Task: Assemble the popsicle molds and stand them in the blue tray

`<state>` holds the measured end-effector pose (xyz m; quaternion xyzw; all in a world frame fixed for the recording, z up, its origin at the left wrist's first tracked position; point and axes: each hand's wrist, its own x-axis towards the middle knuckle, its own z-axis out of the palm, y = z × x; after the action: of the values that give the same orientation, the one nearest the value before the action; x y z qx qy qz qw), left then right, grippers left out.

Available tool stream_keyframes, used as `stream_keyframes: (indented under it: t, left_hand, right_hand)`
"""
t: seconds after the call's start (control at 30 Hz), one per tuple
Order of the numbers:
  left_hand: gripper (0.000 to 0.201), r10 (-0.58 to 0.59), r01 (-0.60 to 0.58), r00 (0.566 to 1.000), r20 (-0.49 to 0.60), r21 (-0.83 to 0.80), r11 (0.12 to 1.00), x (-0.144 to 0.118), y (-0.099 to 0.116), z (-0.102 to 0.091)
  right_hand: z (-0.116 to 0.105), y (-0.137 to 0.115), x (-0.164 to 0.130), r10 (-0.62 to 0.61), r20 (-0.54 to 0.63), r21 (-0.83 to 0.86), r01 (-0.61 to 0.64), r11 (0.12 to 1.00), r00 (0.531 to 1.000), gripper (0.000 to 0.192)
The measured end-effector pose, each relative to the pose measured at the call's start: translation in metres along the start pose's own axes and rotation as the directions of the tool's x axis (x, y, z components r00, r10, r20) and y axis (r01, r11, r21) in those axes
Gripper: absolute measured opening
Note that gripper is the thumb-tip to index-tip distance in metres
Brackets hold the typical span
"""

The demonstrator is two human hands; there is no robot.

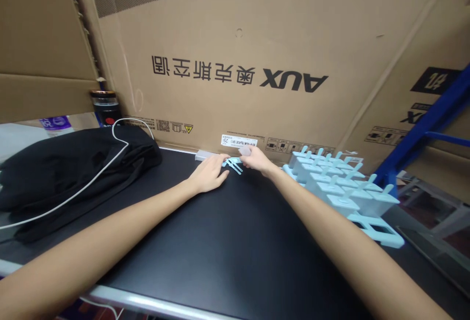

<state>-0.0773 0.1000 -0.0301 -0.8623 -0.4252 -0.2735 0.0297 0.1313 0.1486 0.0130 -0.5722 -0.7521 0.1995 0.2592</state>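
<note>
The carton [257, 55] stands behind the tabletop [227, 232]; moulds [341, 187] sit right. Left hand [209, 175] lies flat, open, pinning pale sticks [233, 164]; right hand [257, 158] pinches a small cap [245, 151]. A slack pinch might drop it.

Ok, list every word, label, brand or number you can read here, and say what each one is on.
"AUX", upside down: big cardboard box behind the table.
Chinese characters beside it, upside down: same box.
"25" on the white sticker at the box's lower edge; its other print is too small to read.
Warning symbols and codes along that edge: too small.
Black label on the right box: one large character, unclear.
Purple packet, far left: blurred.
</note>
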Motion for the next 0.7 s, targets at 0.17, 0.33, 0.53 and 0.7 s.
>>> stream_keyframes:
  t: [0.17, 0.33, 0.53, 0.7]
  left_hand:
    - [0.028, -0.017, 0.016, 0.999, 0.047, 0.027, 1.000, 0.002, 0.000, 0.001]
    - [0.025, -0.021, 0.019, 0.998, 0.063, 0.029, 0.999, 0.001, 0.000, 0.001]
    - [0.022, 0.008, -0.007, 0.994, 0.112, -0.009, 1.000, 0.002, -0.002, 0.002]
    - [0.022, 0.038, -0.034, 0.993, 0.113, -0.037, 0.999, 0.002, -0.001, 0.001]
  right_hand:
    - [-0.007, 0.003, -0.003, 0.049, 0.035, -0.050, -0.047, 0.998, 0.998, 0.032]
    - [-0.016, -0.002, -0.011, 0.038, 0.059, -0.181, -0.027, 0.983, 0.998, 0.025]
    - [-0.006, -0.006, -0.016, 0.021, 0.171, -0.263, 0.026, 0.965, 0.985, 0.026]
    - [0.005, -0.010, -0.012, -0.017, 0.180, -0.291, 0.070, 0.954, 0.983, 0.036]
